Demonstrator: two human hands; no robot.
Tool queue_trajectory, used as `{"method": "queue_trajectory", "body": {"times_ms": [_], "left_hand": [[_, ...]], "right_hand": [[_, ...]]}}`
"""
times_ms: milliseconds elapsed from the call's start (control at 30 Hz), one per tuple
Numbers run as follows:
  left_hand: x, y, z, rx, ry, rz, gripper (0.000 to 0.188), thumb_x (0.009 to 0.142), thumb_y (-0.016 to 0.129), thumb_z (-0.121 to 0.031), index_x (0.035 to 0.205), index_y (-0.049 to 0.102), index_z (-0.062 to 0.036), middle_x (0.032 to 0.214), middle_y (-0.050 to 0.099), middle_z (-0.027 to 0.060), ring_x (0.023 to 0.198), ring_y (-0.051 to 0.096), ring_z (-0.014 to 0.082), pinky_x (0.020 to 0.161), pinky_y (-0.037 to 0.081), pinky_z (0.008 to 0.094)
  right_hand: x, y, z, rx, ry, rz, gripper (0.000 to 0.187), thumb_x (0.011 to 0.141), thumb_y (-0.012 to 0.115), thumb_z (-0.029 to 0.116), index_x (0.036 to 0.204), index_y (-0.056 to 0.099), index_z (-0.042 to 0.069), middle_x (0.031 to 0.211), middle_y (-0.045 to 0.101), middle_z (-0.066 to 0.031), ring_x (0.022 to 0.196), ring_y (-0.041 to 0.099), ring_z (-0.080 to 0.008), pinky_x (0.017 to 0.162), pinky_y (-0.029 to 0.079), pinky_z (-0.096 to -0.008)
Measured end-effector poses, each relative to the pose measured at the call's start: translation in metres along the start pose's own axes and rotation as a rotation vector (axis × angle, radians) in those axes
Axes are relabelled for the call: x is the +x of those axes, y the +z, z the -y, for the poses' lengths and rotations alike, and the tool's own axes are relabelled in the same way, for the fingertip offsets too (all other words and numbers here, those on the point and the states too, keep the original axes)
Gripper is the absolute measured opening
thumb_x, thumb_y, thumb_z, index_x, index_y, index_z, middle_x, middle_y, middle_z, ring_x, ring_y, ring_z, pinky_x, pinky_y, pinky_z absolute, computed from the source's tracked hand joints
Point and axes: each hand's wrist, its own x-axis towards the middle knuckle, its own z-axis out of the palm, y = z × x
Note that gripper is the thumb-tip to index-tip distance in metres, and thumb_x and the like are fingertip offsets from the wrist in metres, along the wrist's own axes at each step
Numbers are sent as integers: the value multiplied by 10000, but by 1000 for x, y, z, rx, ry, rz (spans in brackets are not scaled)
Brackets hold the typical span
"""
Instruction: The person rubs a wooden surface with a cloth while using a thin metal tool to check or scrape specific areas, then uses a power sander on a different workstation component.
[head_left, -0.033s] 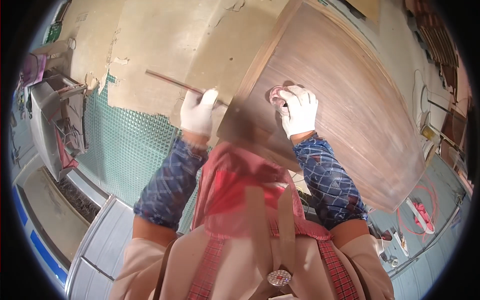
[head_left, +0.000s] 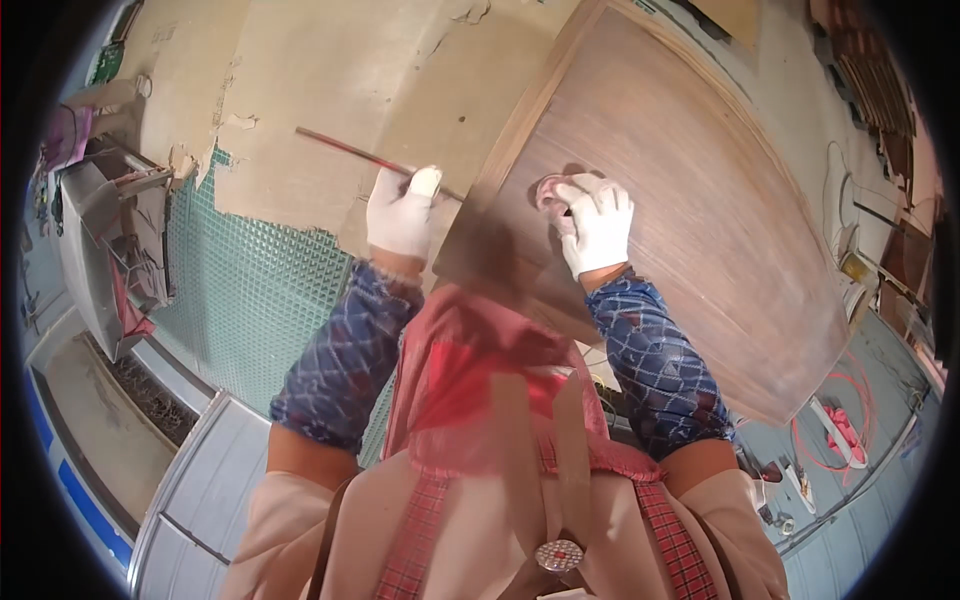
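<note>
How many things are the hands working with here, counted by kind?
White-gloved hands: 2, left hand and right hand
Thin red-brown stick, held by the left: 1
Pink pad under the right: 1
Brown wooden panel: 1
Total: 5

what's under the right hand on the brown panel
A small pinkish pad shows at the fingertips of the right hand, pressed to the brown panel. The glove covers most of it, so its shape is unclear.

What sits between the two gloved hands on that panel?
In the head view, only the brown wooden panel: its pale edge and bare dark veneer. The left hand holds a thin stick; the right hand presses a small pinkish pad.
</note>
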Motion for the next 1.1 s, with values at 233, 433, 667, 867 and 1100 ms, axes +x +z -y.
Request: {"method": "queue_trajectory", "body": {"times_ms": [233,433,667,867,1100], "left_hand": [[0,-13,-41,-285,13,-109,159,911,627,-98,1024,560,-8,894,598,50,737,568,127,729,517,308],[-50,-111,-21,-382,-146,-211,120,915,620,-104,951,524,-42,762,566,55,689,572,197,806,525,440],[-97,-140,-5,-516,-287,-359,101,928,602,-93,953,513,-52,694,555,54,694,603,231,770,553,458],[-126,-134,-59,-598,-185,-262,122,926,622,-135,918,508,-92,760,549,26,640,544,157,737,544,421],[-168,-132,-66,-321,-189,-90,272,917,605,-229,1069,600,-3,1052,625,137,973,627,236,803,519,364]], "right_hand": [[26,17,74,55,-310,457,130,724,618,224,846,631,178,907,590,7,857,561,-201,687,478,-369],[136,3,-49,-278,45,83,260,763,626,130,1021,640,162,1061,598,-123,1011,524,-361,860,441,-456],[65,27,70,-206,-151,394,271,732,632,226,1002,611,227,983,578,-44,991,537,-280,827,441,-436],[-94,16,146,280,-642,1025,100,769,600,179,853,647,152,960,621,-21,926,578,-214,793,472,-351],[-97,-29,141,385,-27,1018,129,780,599,209,876,653,141,957,630,-47,920,587,-241,790,477,-366]]}}
